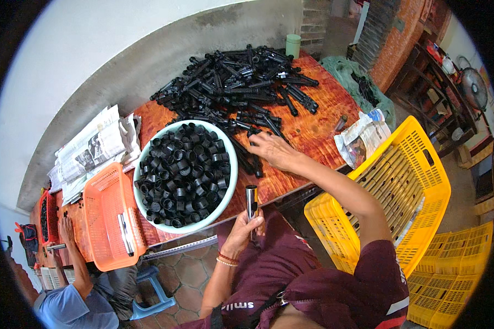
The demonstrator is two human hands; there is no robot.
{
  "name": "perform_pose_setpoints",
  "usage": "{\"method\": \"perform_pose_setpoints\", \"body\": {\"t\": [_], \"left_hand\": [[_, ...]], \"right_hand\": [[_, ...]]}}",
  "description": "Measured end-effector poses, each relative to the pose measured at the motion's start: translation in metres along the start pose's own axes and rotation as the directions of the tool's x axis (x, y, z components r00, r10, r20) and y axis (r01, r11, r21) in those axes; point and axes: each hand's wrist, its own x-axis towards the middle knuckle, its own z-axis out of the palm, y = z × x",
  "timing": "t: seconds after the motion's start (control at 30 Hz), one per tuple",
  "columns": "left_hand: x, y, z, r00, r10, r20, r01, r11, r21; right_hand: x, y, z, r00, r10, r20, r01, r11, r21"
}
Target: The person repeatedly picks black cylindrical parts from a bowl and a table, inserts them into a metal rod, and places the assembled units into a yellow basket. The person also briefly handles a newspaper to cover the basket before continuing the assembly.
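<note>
My left hand [246,230] is wrapped round a shiny silver metal tube [252,198], held upright in front of my body; its top end looks dark. My right hand [273,150] reaches over the table, fingers apart and partly bent, at the near edge of a heap of black ribbed plastic rods [230,82]. Its fingertips are beside some of these rods; whether they touch one I cannot tell. Left of both hands, a pale round basin [234,164] is filled with short black plastic caps [184,172].
An orange basket [101,192] with silver tubes and folded newspapers [96,145] are at the left. A yellow crate [326,230] of metal tubes [389,192] stands at my right. On the reddish table [326,134] is a green canister [293,46]. A co-worker [74,301] sits left.
</note>
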Motion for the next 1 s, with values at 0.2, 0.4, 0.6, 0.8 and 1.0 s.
{"method": "perform_pose_setpoints", "body": {"t": [0.2,0.4,0.6,0.8,1.0], "left_hand": [[-0.007,-0.014,-0.005,0.997,0.007,-0.072,-0.01,0.999,-0.038],[-0.005,-0.013,0.003,0.997,0.01,-0.07,-0.013,0.999,-0.046],[0.001,-0.006,0.012,0.998,0.039,-0.055,-0.042,0.998,-0.046],[0.038,0.006,0.029,0.998,0.015,-0.065,-0.029,0.976,-0.214],[0.083,0.028,0.045,0.993,0.119,-0.024,-0.117,0.876,-0.469]], "right_hand": [[0.0,0.019,0.024,0.94,-0.34,-0.034,0.317,0.904,-0.285],[-0.026,0.003,-0.011,0.913,-0.402,-0.068,0.357,0.868,-0.344],[-0.073,-0.036,-0.064,0.977,0.194,-0.092,-0.175,0.968,0.179],[-0.111,-0.07,-0.058,0.873,0.476,-0.103,-0.266,0.642,0.719],[-0.147,-0.085,-0.066,0.763,0.539,0.357,-0.421,-0.005,0.907]]}}
